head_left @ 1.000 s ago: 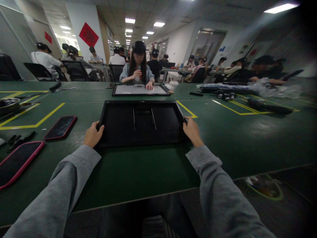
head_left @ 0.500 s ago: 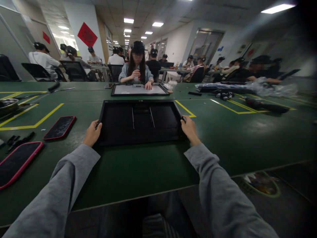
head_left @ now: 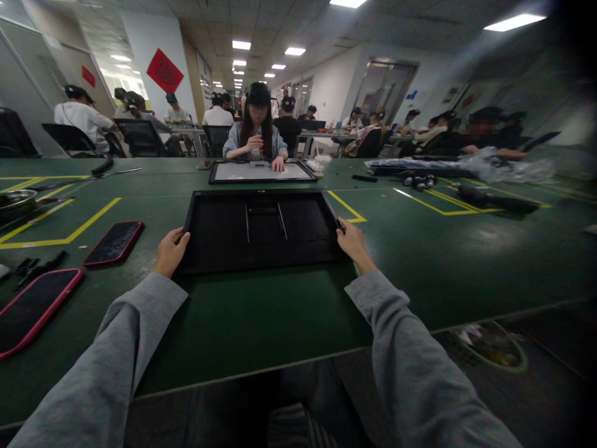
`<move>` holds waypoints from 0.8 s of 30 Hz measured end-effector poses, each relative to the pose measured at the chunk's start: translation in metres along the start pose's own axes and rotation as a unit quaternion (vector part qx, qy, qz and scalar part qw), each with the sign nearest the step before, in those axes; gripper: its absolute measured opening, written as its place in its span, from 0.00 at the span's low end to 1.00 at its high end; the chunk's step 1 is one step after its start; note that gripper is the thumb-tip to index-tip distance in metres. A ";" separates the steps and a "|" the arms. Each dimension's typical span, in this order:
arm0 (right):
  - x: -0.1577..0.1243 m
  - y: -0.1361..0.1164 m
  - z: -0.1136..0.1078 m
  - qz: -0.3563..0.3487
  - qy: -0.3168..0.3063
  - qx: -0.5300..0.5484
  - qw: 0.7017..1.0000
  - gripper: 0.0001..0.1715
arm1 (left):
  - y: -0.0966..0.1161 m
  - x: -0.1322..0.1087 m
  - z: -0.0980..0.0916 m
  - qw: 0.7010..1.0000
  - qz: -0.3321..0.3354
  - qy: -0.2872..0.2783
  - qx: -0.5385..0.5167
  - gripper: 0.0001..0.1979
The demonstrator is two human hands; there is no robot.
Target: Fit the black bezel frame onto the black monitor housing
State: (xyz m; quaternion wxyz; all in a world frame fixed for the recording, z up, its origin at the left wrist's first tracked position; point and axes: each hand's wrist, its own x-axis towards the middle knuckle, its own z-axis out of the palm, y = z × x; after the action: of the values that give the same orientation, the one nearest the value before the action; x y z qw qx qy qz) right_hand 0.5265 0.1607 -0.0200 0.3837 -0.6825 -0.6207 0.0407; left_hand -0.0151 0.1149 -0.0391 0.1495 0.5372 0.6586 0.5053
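A black monitor casing point(head_left: 219, 233) lies before me on the green table, its shallow hollow inside facing up. Two thin bright metal strips stand out near its middle. My left hand point(head_left: 171, 252) is closed around the casing's left edge. At the opposite side, my right hand point(head_left: 353, 242) grips the right edge, thumb on top. The fingers under both edges are partly hidden.
Two red-cased phones point(head_left: 114, 244) lie left, near small black parts point(head_left: 40, 267) and a metal bowl point(head_left: 18, 202). Opposite, a person point(head_left: 256, 134) works over a flat panel point(head_left: 265, 172). A cup point(head_left: 321, 163), plastic wrap point(head_left: 508, 167) and a power tool point(head_left: 499, 198) lie right.
The casing's far side appears slightly lower, and its inside looks darker. Both hands keep hold of its edges. The whole view has shifted slightly.
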 end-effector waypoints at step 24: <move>0.001 -0.018 0.020 -0.017 -0.066 0.003 0.998 0.37 | 0.001 0.010 -0.026 0.997 -0.072 -0.021 -0.036 0.31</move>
State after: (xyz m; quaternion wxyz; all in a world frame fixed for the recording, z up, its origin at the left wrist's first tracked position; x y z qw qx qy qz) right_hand 0.5011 0.1702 -0.0233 0.3448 -0.6666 -0.6558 0.0815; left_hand -0.0378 0.1105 -0.0228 0.2189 0.4932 0.6735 0.5052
